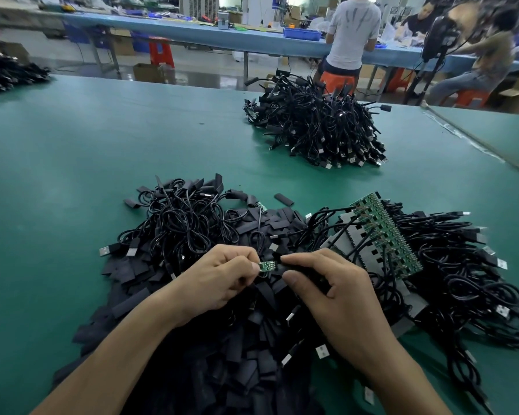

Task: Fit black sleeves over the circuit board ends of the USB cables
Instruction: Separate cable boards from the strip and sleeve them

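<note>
The left hand (222, 277) pinches the small green circuit board (266, 266) between thumb and fingertips, its free end poking rightward and its long axis running across the view. Just beside that end, the right hand (336, 295) pinches a black sleeve (283, 266) between forefinger and thumb. I judge the coming move to be a short slide leftward along that axis

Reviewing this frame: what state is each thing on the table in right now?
left hand: pinching the circuit board
circuit board: bare, not yet sleeved
right hand: gripping a black sleeve next to that board
board strip: uncovered, cables attached
loose sleeves: heaped, flat
</note>
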Demonstrator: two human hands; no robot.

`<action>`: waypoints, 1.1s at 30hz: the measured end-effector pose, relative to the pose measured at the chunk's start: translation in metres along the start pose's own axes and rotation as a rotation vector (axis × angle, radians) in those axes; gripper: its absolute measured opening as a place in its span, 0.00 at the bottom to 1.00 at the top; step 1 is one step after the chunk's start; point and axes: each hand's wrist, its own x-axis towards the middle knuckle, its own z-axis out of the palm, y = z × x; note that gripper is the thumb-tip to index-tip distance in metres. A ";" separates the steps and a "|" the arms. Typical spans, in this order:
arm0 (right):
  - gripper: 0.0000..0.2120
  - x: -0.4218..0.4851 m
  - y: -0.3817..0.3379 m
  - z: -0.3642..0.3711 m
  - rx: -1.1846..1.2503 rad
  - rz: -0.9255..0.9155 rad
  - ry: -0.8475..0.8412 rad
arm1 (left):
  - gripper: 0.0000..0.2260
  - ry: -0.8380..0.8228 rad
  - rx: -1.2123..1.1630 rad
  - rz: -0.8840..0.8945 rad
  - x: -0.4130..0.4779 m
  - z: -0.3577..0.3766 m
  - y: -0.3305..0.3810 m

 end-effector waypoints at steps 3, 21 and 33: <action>0.10 0.000 0.001 0.000 0.006 -0.003 0.025 | 0.18 -0.003 -0.001 -0.002 0.000 0.000 -0.001; 0.10 0.001 0.004 0.001 0.049 -0.011 0.089 | 0.16 -0.046 -0.121 0.036 0.002 -0.002 -0.008; 0.10 0.001 0.004 0.001 0.094 -0.005 0.068 | 0.16 -0.077 -0.150 0.043 0.002 -0.003 -0.009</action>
